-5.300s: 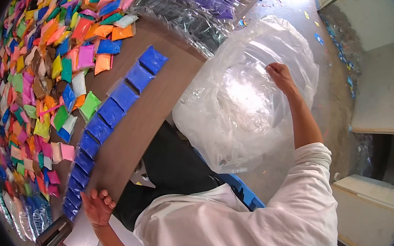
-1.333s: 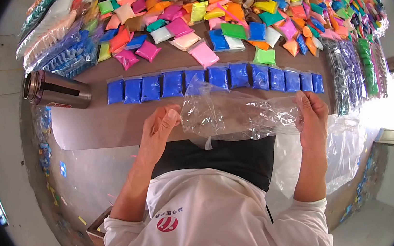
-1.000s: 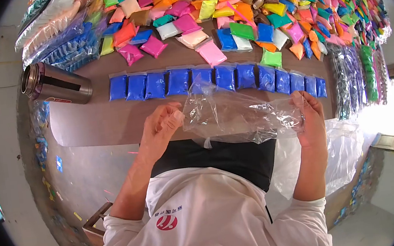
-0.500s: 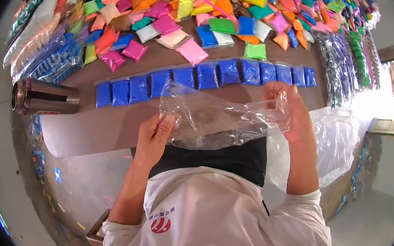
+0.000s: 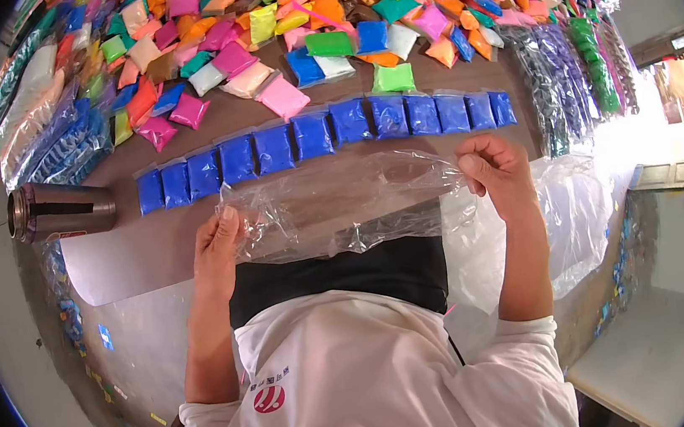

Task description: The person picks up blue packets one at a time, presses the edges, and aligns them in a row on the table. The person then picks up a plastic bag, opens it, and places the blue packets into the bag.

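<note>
A long clear plastic bag (image 5: 357, 199) is stretched sideways between my hands, above the table's front edge. My left hand (image 5: 219, 234) pinches its left end between thumb and fingers. At the other end, my right hand (image 5: 493, 167) grips the film with thumb and curled fingers. Nothing shows inside the bag. Just beyond it, a row of small blue packets (image 5: 274, 148) lies side by side across the table (image 5: 136, 254).
Many colourful packets (image 5: 287, 97) are heaped at the back. Long filled bags lie at left (image 5: 55, 136) and right (image 5: 595, 66). A metal flask (image 5: 63, 209) rests on its side at the left edge. Clear plastic sheeting (image 5: 563, 230) hangs at the right.
My hands have moved apart, the left one going further left, and the bag is now pulled out longer. My right hand's fingers have closed on its end. The view has shifted slightly.
</note>
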The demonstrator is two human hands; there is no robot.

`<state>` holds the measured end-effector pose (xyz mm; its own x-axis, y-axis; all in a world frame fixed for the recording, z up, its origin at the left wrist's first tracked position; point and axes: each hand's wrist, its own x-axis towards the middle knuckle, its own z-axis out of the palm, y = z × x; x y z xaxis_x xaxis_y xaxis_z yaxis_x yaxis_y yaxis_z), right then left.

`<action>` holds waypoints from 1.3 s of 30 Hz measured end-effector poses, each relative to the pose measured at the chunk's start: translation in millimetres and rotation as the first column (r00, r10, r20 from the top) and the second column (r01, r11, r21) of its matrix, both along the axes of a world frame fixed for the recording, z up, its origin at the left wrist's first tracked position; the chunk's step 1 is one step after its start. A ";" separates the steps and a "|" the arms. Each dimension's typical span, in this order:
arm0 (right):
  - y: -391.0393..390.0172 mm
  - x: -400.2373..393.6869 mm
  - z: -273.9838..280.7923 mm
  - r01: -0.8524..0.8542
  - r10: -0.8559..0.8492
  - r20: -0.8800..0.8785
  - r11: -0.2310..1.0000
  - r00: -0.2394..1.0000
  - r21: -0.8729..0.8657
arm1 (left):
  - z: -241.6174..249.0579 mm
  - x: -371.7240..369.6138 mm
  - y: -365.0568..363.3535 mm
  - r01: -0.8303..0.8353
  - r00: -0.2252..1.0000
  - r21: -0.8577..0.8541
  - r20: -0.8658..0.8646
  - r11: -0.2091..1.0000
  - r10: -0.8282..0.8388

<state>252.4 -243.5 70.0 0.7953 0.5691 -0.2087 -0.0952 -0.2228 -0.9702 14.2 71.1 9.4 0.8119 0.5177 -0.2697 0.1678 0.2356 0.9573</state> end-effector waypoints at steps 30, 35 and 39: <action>20.0 -13.9 16.5 0.057 -0.017 -0.166 0.969 0.986 0.241 | 4.8 3.4 -13.4 -0.016 0.999 0.110 0.033 0.994 0.012; 20.7 -9.6 -5.6 0.105 -0.031 -0.207 0.929 0.978 0.356 | -2.6 0.7 -9.0 0.002 0.999 0.131 0.036 0.991 -0.007; 28.8 -26.3 11.2 -0.173 0.282 -0.136 0.834 0.950 0.523 | -1.1 0.9 -8.9 -0.016 0.999 0.074 0.052 0.997 0.013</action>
